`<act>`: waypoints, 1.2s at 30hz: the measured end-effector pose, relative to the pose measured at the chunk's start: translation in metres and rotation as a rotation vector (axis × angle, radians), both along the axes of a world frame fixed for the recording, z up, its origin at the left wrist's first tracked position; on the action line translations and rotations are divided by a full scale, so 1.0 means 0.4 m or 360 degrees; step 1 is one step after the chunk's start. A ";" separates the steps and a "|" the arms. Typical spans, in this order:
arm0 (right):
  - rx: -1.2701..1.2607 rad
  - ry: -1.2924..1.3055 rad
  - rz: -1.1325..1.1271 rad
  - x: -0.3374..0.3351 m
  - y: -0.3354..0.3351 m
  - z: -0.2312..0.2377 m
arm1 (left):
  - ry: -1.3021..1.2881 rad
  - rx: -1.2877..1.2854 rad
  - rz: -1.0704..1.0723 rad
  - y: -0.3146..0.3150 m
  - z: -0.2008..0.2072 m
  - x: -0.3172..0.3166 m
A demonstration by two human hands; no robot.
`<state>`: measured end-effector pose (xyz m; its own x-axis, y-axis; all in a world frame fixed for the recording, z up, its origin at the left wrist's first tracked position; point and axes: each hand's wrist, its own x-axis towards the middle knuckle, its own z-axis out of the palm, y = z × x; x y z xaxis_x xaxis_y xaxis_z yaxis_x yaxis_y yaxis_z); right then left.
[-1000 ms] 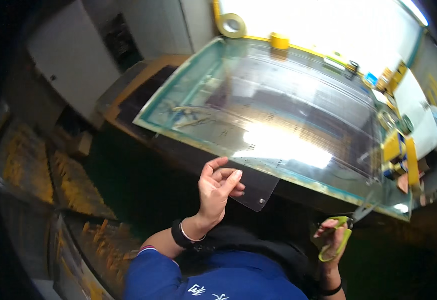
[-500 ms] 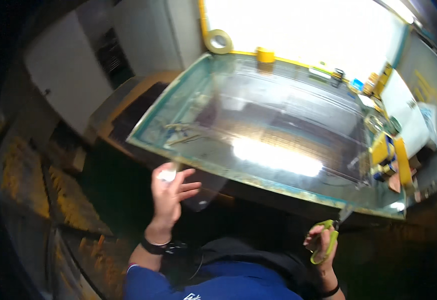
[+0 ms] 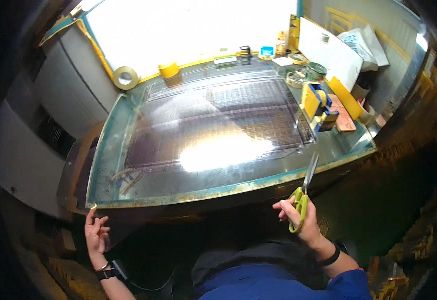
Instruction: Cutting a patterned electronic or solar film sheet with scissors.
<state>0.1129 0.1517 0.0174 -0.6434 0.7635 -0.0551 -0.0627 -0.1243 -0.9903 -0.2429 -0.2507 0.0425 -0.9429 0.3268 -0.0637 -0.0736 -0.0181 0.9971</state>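
In my right hand point(image 3: 306, 225) is a pair of scissors point(image 3: 299, 200) with lime-green handles. Its blades point up and away, toward the table's front right, and look nearly together. My left hand point(image 3: 97, 235) is at the near left corner of the glass-topped table point(image 3: 218, 191), index finger stretched up. A small pale yellowish bit shows at that fingertip. Beside the fingers hangs a faint see-through sheet point(image 3: 116, 234), apparently clear film held by this hand; the grip itself is hard to make out. A dark gridded panel point(image 3: 218, 117) lies across the tabletop.
At the right stand a blue-and-yellow tape dispenser point(image 3: 314, 102), a pink block point(image 3: 342, 114), and several tape rolls and jars. A wide tape roll point(image 3: 126, 78) and a yellow roll point(image 3: 168, 70) line the far left edge. A white board point(image 3: 332, 52) leans behind.
My view has turned, so the table appears farther left. My left hand has moved to the near left corner with the film. The scissors have been raised and point more upward.
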 end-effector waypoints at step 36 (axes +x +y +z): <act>-0.0172 0.0222 0.0242 -0.065 -0.195 -0.147 | -0.0612 0.0305 -0.1221 0.781 -0.054 0.535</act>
